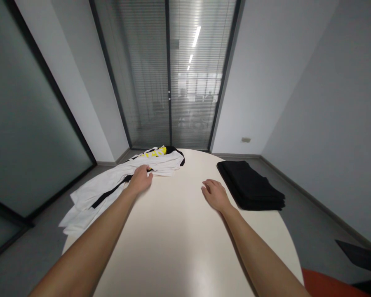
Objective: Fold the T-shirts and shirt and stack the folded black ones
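A loose pile of white garments point(105, 181) with black stripes and a yellow patterned part lies along the left side of the table. My left hand point(141, 179) rests at the pile's near edge, touching the white cloth. Its thumb and fingers are apart, and I see no fold pinched between them. Over the middle right of the table is my right hand point(215, 194), fingers slightly bent and apart, holding nothing. Just to its right sits a neat stack of folded black cloth point(250, 185), which the hand does not appear to touch.
The pale table point(179, 239) has a rounded edge. Part of the white pile hangs over its left edge. An orange-red seat point(327, 284) and a dark flat object point(358, 255) show at the lower right. Beyond stands a glass partition with blinds point(170, 74).
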The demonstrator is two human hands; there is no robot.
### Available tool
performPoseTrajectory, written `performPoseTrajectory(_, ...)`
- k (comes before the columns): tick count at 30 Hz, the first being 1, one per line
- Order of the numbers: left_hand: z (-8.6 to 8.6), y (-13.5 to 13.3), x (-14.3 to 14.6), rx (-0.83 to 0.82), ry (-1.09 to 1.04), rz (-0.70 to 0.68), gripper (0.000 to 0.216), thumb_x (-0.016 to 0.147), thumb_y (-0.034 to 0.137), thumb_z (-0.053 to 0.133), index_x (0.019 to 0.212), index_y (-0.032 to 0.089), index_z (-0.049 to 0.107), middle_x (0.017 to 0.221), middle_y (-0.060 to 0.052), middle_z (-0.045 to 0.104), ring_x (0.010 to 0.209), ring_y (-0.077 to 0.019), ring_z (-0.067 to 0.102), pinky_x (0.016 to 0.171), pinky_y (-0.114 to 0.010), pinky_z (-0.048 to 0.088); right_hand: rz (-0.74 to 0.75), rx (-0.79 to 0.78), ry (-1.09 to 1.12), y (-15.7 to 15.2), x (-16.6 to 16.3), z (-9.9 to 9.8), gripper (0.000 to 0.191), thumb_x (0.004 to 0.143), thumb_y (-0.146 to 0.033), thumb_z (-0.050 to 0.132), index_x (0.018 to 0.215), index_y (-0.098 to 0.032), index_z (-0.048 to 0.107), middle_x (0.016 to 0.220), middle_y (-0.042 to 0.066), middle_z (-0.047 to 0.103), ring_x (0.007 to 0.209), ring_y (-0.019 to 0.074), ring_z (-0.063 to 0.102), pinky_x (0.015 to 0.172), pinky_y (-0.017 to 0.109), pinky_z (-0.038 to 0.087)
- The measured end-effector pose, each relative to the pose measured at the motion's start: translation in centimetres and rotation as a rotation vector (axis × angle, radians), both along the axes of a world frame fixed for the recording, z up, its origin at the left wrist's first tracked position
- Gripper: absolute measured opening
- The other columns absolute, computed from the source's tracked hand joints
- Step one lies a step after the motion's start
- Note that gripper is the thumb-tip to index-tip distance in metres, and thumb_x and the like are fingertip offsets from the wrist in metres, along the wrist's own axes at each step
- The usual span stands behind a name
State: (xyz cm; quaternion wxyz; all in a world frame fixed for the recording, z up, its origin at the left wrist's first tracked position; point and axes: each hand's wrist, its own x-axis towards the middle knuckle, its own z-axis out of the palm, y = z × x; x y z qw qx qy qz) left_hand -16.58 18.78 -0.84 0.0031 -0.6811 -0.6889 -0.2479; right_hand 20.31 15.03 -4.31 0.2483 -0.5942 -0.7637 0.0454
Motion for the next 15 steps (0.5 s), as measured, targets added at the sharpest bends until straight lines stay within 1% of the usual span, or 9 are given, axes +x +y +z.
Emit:
performPoseTrajectory(4, -0.1, 0.1, -1.5, -0.069, -0.022, 0.013, 0.036, 0.089, 0.026, 0.052, 0.123, 0.015, 0.058, 0.121, -0.013, 0.069, 0.112, -0.0262, 0.065, 0.1, -0.037, 0.048, -0.003, -0.001, -0.003, 0.1, 0.0, -0.1, 0.035, 0.097, -0.036, 0.047, 0.124, -0.021, 0.065, 0.133, 0.009, 0.063, 0.125, 0.0268, 0.053, 0.11, 0.042, 0.037)
performPoseTrajectory(6, -0.2, 0.0, -2.1, -0.086, -0.026, 0.005, 0.037, 0.09, 0.026, 0.051, 0.125, 0.016, 0.058, 0.12, -0.012, 0.071, 0.111, -0.026, 0.066, 0.099, -0.036, 0.048, -0.007, 0.001, -0.003, 0.1, 0.0, -0.1, 0.036, 0.097, -0.037, 0.047, 0.124, -0.021, 0.065, 0.133, 0.009, 0.063, 0.125, 0.0264, 0.052, 0.11, 0.042, 0.036)
performPoseTrajectory(11, -0.6, -0.1, -2.7, -0.074, -0.024, -0.067, 0.033, 0.091, 0.022, 0.047, 0.116, 0.018, 0.068, 0.121, -0.009, 0.072, 0.115, -0.0247, 0.064, 0.105, -0.035, 0.045, -0.009, 0.004, 0.001, 0.1, 0.0, -0.2, 0.035, 0.097, -0.037, 0.048, 0.123, -0.021, 0.066, 0.133, 0.009, 0.063, 0.126, 0.0262, 0.052, 0.11, 0.041, 0.036)
performPoseTrajectory(13, -0.7, -0.1, -2.7, -0.045, -0.03, -0.083, 0.036, 0.092, 0.022, 0.044, 0.119, 0.015, 0.067, 0.126, -0.01, 0.069, 0.119, -0.0241, 0.063, 0.108, -0.034, 0.043, -0.01, 0.005, -0.003, 0.1, 0.0, -0.2, 0.036, 0.097, -0.037, 0.047, 0.123, -0.021, 0.065, 0.133, 0.009, 0.063, 0.126, 0.0267, 0.052, 0.11, 0.042, 0.037)
performPoseTrajectory(15, -0.6, -0.2, -2.4, 0.003, -0.04, -0.077, 0.041, 0.094, 0.021, 0.04, 0.126, 0.011, 0.063, 0.132, -0.014, 0.065, 0.124, -0.0243, 0.059, 0.112, -0.035, 0.041, -0.008, 0.005, -0.011, 0.2, 0.1, -0.3, 0.036, 0.097, -0.037, 0.047, 0.124, -0.02, 0.065, 0.133, 0.01, 0.063, 0.125, 0.0271, 0.053, 0.11, 0.042, 0.037)
